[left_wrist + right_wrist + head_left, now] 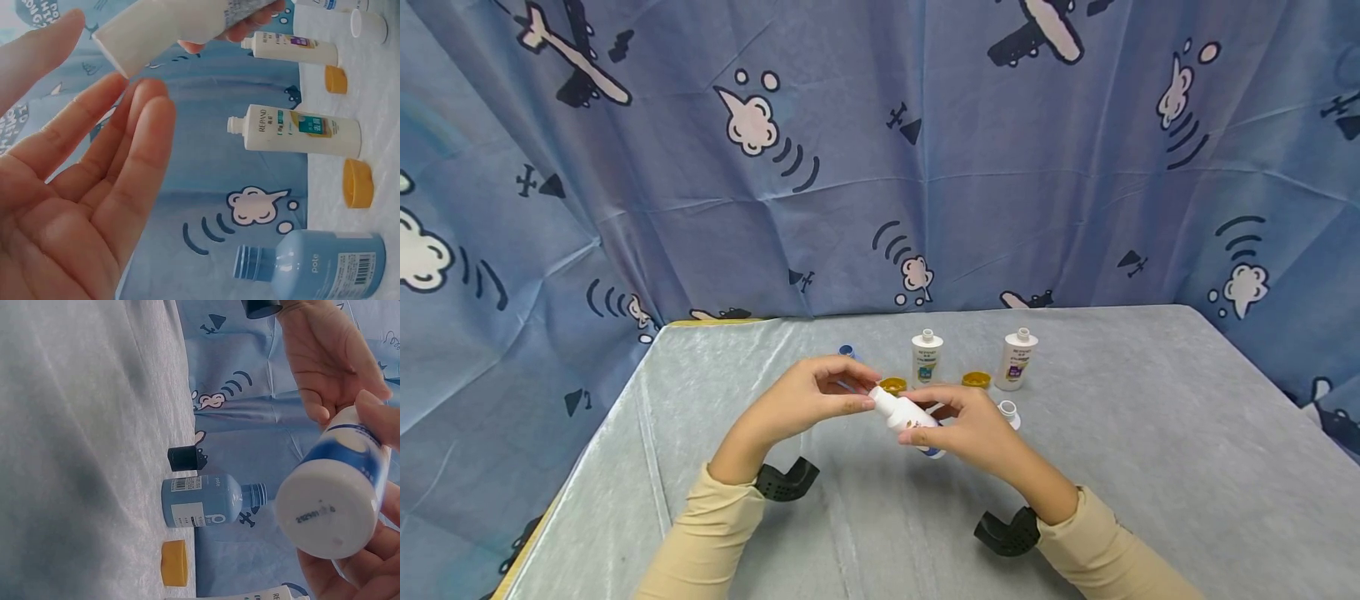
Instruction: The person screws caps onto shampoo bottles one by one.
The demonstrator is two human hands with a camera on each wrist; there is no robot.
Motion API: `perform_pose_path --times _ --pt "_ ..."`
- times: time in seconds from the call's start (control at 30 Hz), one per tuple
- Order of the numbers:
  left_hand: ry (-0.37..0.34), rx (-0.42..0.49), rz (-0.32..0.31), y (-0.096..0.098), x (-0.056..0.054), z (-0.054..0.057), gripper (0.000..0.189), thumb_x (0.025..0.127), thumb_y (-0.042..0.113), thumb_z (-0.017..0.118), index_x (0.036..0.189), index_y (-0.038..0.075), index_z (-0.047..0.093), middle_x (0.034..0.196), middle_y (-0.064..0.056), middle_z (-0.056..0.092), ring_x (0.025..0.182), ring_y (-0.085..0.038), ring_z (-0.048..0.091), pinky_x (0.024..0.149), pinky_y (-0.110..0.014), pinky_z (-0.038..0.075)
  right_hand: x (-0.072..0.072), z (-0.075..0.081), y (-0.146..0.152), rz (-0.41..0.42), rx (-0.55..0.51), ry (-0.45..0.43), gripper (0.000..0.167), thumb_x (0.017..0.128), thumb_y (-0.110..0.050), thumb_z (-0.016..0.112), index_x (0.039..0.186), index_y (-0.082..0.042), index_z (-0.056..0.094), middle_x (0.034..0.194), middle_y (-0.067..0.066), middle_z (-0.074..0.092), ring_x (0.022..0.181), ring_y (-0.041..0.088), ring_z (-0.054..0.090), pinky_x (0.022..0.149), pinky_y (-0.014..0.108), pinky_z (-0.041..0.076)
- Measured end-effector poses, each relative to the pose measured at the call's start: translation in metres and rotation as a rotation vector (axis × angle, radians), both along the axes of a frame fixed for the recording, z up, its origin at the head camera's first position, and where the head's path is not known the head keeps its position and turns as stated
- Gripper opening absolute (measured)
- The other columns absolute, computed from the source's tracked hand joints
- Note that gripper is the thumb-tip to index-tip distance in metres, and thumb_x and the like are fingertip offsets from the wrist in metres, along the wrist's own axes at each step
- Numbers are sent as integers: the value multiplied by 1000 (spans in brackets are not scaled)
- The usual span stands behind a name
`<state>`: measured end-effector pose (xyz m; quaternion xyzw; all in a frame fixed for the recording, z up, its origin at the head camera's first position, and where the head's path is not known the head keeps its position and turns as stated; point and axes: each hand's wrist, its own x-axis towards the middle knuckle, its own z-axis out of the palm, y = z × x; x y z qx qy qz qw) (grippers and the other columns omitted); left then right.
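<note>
My right hand (pixel 973 425) grips a white bottle (pixel 917 421) with a blue band, held tilted above the table. Its white cap end (pixel 140 40) points up toward my left hand (pixel 816 396). The left fingers (pixel 147 137) are loosely extended beside that cap, thumb apart from it; whether a fingertip touches it, I cannot tell. In the right wrist view the bottle's round base (pixel 328 509) faces the camera. Behind the left hand stands an uncapped blue bottle (pixel 312 265), mostly hidden in the head view.
Two uncapped white bottles, one with a teal label (pixel 927 358) and one with a purple label (pixel 1017 360), stand behind. Gold caps (pixel 976 380) lie near them. Another open white bottle (pixel 1009 412) is partly behind the right hand. A white cap (pixel 369 25) and dark cap (pixel 183 459) also show.
</note>
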<state>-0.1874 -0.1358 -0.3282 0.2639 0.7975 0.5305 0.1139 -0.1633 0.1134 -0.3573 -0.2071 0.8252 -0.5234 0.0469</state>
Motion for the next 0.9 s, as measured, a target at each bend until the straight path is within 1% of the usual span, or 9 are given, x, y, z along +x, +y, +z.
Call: perform_pose_path --times 0.1,0.17,0.3,0.4,0.53,0.63,0.77,0.83,0.9 --pt "8 -16 17 1 -1 -1 26 88 16 75 112 6 73 103 -10 71 87 -16 68 77 -29 58 0 0 0 -1 -2 2 43 80 -23 85 117 -5 73 123 16 69 93 20 68 74 29 59" --pt "12 -19 14 2 0 -2 25 88 15 75 110 5 73 103 -11 71 86 -16 68 76 -30 58 1 0 0 -1 1 9 42 79 -23 85 116 -6 73 123 15 70 94 20 67 76 29 58" --pt "15 -20 -3 2 0 -2 26 88 15 76 112 6 73 107 -12 71 87 -15 68 77 -30 59 1 1 -1 -1 8 18 42 79 -24 85 116 -6 74 122 14 70 96 19 66 79 30 58" --pt "19 -7 -36 1 -1 -2 28 88 12 75 114 4 72 112 -14 70 90 -14 69 79 -29 59 1 0 -1 0 9 17 42 79 -24 85 116 -6 74 122 14 70 97 19 66 79 31 58" --pt "2 15 -62 -1 -1 -3 30 89 11 74 117 2 70 120 -16 68 96 -15 69 82 -29 59 0 0 -1 -1 8 17 42 79 -24 85 115 -6 74 120 14 71 95 20 67 78 31 58" --pt "-23 20 -34 0 -1 -2 32 89 13 74 119 5 70 121 -14 68 99 -15 68 83 -29 59 0 -1 0 -4 5 17 42 79 -24 85 115 -6 74 119 14 72 94 20 67 77 29 58" --pt "-29 11 19 2 -1 -2 28 88 15 75 115 5 71 108 -12 71 92 -15 68 82 -32 59 0 -1 0 -6 2 13 43 79 -24 85 116 -6 73 119 15 71 93 20 67 76 30 58" --pt "-24 3 28 2 -1 -2 26 88 15 76 111 4 72 102 -11 72 88 -14 67 79 -32 60 0 -2 0 -7 3 10 43 79 -24 85 116 -6 73 120 15 71 93 20 67 75 30 59" --pt "-24 6 22 3 -1 -2 24 88 14 75 109 2 73 99 -11 72 86 -14 67 78 -32 60 0 -2 0 -8 5 6 43 79 -24 85 116 -6 73 120 15 71 94 21 67 76 31 59"
